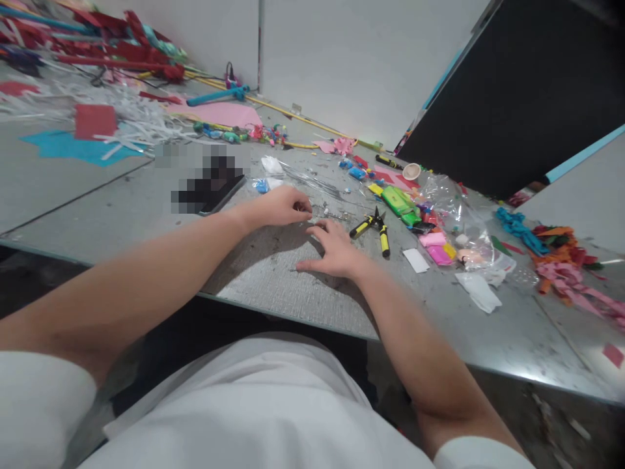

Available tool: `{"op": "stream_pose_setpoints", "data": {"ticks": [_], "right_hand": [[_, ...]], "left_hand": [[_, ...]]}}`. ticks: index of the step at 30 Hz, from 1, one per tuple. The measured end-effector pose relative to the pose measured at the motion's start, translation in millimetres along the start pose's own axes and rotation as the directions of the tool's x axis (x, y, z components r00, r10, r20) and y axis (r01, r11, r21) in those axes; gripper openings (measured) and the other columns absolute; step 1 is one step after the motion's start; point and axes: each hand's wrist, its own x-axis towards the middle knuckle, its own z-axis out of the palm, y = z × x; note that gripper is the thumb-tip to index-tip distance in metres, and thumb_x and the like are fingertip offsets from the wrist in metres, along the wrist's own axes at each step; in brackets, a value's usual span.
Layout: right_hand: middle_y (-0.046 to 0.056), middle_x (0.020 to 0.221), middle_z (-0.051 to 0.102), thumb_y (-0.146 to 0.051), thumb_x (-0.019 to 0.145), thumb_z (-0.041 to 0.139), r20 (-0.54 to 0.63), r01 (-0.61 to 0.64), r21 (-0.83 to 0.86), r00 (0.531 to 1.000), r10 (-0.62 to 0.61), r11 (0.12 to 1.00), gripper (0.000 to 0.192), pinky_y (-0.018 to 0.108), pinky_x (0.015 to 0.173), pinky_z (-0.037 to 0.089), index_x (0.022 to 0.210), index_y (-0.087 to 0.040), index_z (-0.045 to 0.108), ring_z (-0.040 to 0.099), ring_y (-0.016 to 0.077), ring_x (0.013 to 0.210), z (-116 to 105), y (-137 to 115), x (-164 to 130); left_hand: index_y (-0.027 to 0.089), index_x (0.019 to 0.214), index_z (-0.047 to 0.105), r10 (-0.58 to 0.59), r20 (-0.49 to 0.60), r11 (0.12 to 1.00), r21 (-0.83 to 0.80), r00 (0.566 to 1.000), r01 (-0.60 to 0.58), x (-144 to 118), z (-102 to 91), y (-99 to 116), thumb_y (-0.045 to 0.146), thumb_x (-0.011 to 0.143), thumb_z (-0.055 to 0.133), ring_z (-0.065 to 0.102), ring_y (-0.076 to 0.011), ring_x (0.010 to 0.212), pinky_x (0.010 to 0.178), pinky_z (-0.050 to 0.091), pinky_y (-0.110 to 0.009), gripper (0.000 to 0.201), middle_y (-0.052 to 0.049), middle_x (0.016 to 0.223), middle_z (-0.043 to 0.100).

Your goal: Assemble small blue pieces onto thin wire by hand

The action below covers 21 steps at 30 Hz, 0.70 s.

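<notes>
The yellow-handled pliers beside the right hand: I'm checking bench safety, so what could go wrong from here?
1. The yellow-handled black pliers lie close beside the right hand, which rests flat on the grey table; a sideways sweep could catch them.
2. The left hand pinches something too small to identify among thin loose wires; these could prick the fingers or scatter.

- Yellow-and-black handled metal pliers point(375, 229)
- Grey textured tabletop point(273, 273)
- Bright green plastic packet point(398, 200)
- Pink paper strips point(576, 286), far right
- Blue paper sheet point(73, 146), far left
</notes>
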Motion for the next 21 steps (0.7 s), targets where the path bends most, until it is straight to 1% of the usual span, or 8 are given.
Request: {"op": "stream_pose_setpoints", "data": {"ticks": [2, 4, 8, 11, 14, 17, 19, 21], "right_hand": [[0.014, 0.144, 0.049, -0.067, 0.07, 0.085, 0.004, -0.008, 0.012, 1.0, 0.008, 1.0, 0.075, 0.06, 0.116, 0.036, 0.133, -0.031, 0.064, 0.042, 0.0412, 0.14, 0.4, 0.3, -0.5], [0.013, 0.14, 0.052, -0.067, 0.071, 0.084, -0.028, -0.042, 0.031, 0.999, 0.043, 0.999, 0.07, 0.06, 0.115, 0.037, 0.129, -0.03, 0.067, 0.045, 0.0401, 0.137, 2.4, 1.2, 2.6], [0.013, 0.12, 0.06, -0.063, 0.073, 0.085, -0.169, -0.111, 0.059, 0.978, 0.119, 0.992, 0.059, 0.059, 0.108, 0.042, 0.116, -0.025, 0.071, 0.053, 0.039, 0.126, 6.5, 6.4, 15.1], [0.013, 0.11, 0.063, -0.06, 0.076, 0.084, -0.236, -0.124, 0.048, 0.963, 0.131, 0.991, 0.051, 0.058, 0.103, 0.044, 0.108, -0.021, 0.072, 0.057, 0.0375, 0.119, 6.2, 10.9, 24.1], [0.012, 0.105, 0.065, -0.057, 0.084, 0.078, -0.24, -0.148, 0.054, 0.958, 0.156, 0.988, 0.043, 0.054, 0.1, 0.046, 0.105, -0.02, 0.071, 0.059, 0.0339, 0.113, 5.4, 12.2, 28.2], [0.013, 0.111, 0.063, -0.06, 0.083, 0.077, -0.221, -0.172, 0.049, 0.959, 0.178, 0.984, 0.045, 0.055, 0.103, 0.044, 0.106, -0.021, 0.072, 0.056, 0.0357, 0.12, 6.8, 10.7, 27.0], [0.014, 0.115, 0.062, -0.06, 0.081, 0.079, -0.22, -0.16, 0.045, 0.961, 0.166, 0.986, 0.047, 0.056, 0.104, 0.043, 0.107, -0.022, 0.073, 0.055, 0.0371, 0.122, 7.8, 10.4, 25.0], [0.013, 0.111, 0.064, -0.055, 0.086, 0.076, -0.225, -0.112, 0.08, 0.966, 0.127, 0.991, 0.038, 0.052, 0.101, 0.045, 0.105, -0.022, 0.073, 0.058, 0.0332, 0.115, 7.3, 12.1, 23.5]], "left_hand": [[0.017, 0.1, 0.081, -0.003, 0.011, 1.0, -0.004, 1.0, 0.004, -0.4, 0.5, 0.5, 0.035, 0.083, 0.062, 0.067, -0.0201, 0.081, 0.071, 0.044, -0.028, 0.031, -0.006, 0.09, 0.078], [0.018, 0.1, 0.081, 0.002, 0.018, 1.0, -0.012, 1.0, -0.002, -0.3, 1.0, 0.1, 0.035, 0.083, 0.062, 0.067, -0.0204, 0.081, 0.072, 0.044, -0.028, 0.031, -0.005, 0.09, 0.078], [0.017, 0.103, 0.081, 0.009, 0.004, 1.0, -0.009, 1.0, -0.009, 1.3, 2.2, -2.7, 0.036, 0.083, 0.062, 0.068, -0.0216, 0.085, 0.074, 0.046, -0.029, 0.033, -0.007, 0.094, 0.078], [0.018, 0.103, 0.08, 0.01, 0.003, 1.0, 0.015, 1.0, -0.01, 2.6, 2.8, -3.8, 0.036, 0.083, 0.062, 0.069, -0.021, 0.086, 0.073, 0.045, -0.028, 0.032, -0.006, 0.094, 0.078], [0.017, 0.103, 0.08, 0.005, 0.008, 1.0, 0.019, 1.0, -0.005, 2.5, 2.5, -2.6, 0.034, 0.082, 0.062, 0.068, -0.021, 0.084, 0.072, 0.045, -0.029, 0.033, -0.006, 0.091, 0.078], [0.016, 0.104, 0.08, -0.011, 0.008, 1.0, 0.01, 1.0, 0.011, 1.2, 1.6, -0.6, 0.034, 0.083, 0.062, 0.068, -0.0217, 0.085, 0.073, 0.046, -0.029, 0.033, -0.007, 0.092, 0.078], [0.016, 0.105, 0.08, -0.024, 0.01, 1.0, 0.011, 1.0, 0.024, 0.8, 1.6, -0.7, 0.035, 0.084, 0.062, 0.069, -0.0216, 0.086, 0.074, 0.046, -0.029, 0.033, -0.007, 0.093, 0.078], [0.017, 0.107, 0.08, -0.029, 0.003, 0.999, -0.015, 1.0, 0.029, 1.2, 2.3, -2.5, 0.036, 0.083, 0.065, 0.069, -0.0217, 0.087, 0.076, 0.048, -0.03, 0.033, -0.008, 0.096, 0.079]]}}
